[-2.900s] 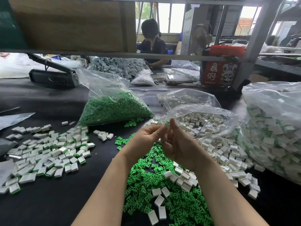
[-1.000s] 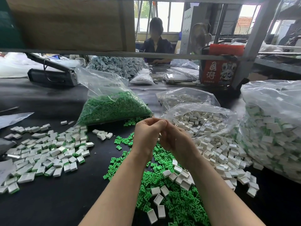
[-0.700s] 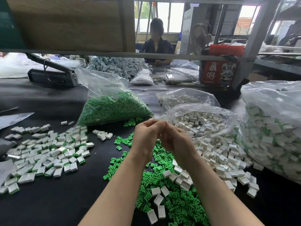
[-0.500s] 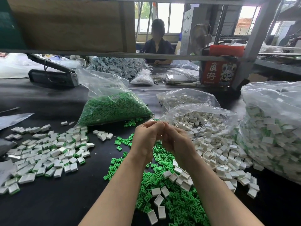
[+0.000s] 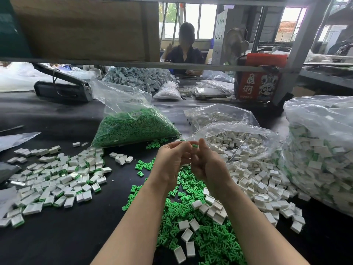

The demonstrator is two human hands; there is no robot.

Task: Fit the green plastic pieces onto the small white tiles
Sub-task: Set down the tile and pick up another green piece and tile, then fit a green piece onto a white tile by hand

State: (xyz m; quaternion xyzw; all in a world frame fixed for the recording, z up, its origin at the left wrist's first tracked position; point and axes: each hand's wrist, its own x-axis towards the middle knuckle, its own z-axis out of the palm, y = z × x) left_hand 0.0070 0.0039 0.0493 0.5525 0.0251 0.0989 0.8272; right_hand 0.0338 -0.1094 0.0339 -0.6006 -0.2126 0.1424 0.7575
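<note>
**Hands meet over the green pile, a green piece pinched between them**

Hands are raised together above the middle of the black table [image 5: 57,241], backs toward the camera. The left hand [image 5: 172,161] has its fingers curled inward, and the right hand [image 5: 207,165] is curled the same way, thumb up beside it. A small green piece [image 5: 194,145] shows at the fingertips where the two hands meet; the right hand's thumb and fingers pinch it, and the left hand's fingertips close in on the same spot. Whether a white tile is also held there I cannot tell, since the fingers hide it.

Below the forearms lies a loose pile of green plastic pieces [image 5: 200,238], with a few white tiles [image 5: 188,234] scattered on top of it. To the right of the pile, more white tiles spill out of an open clear bag [image 5: 238,138] onto the table. To the left, well apart from the hands, sits a spread of finished tiles [image 5: 57,180], white with green edges showing. A clear bag of green pieces [image 5: 133,125] lies behind the hands, and a large bag of finished tiles [image 5: 321,150] stands at the far right edge.

Across the table, beyond a shelf rail, another person [image 5: 186,48] sits near a heap of grey parts [image 5: 139,77] and a red box [image 5: 257,81].
</note>
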